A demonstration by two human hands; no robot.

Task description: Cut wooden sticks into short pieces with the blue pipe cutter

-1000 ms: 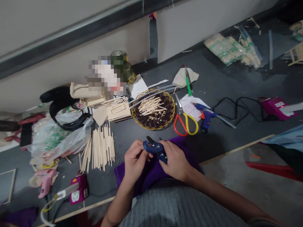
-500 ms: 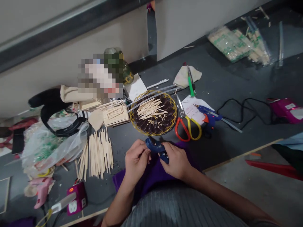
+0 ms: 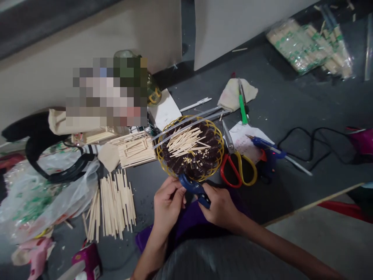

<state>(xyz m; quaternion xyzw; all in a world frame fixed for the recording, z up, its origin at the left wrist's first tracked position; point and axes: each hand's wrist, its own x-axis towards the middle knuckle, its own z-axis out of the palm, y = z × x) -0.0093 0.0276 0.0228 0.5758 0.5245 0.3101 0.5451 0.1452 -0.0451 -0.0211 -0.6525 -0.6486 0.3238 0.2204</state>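
My right hand [image 3: 220, 206] is wrapped round a dark blue hand tool with two handles, like pliers or a cutter [image 3: 194, 188]. The tool's head points left, to the fingertips of my left hand [image 3: 169, 202]. My left fingers are pinched together at that head; whatever they hold is too small or hidden to make out. Just beyond the tool lies a dark woven basket with a yellow rim [image 3: 220, 155]. Inside it are short wooden sticks [image 3: 186, 140] and tiny cut bits of wood [image 3: 194, 158]. Under my hands is purple cloth [image 3: 186, 229].
Right of the basket lie scissors [image 3: 231, 163], a blue glue gun [image 3: 266, 149] and a green cutter knife [image 3: 243, 107]. Longer sticks [image 3: 118, 204], a stick panel [image 3: 136, 149], a plastic bag [image 3: 58, 194] and a pink glue gun [image 3: 37, 252] are at left. Bagged sticks [image 3: 300, 46] lie far right.
The camera view has shifted and come a little closer to the table. Both hands stay together at the blue tool, which is tilted slightly more downward to the right.
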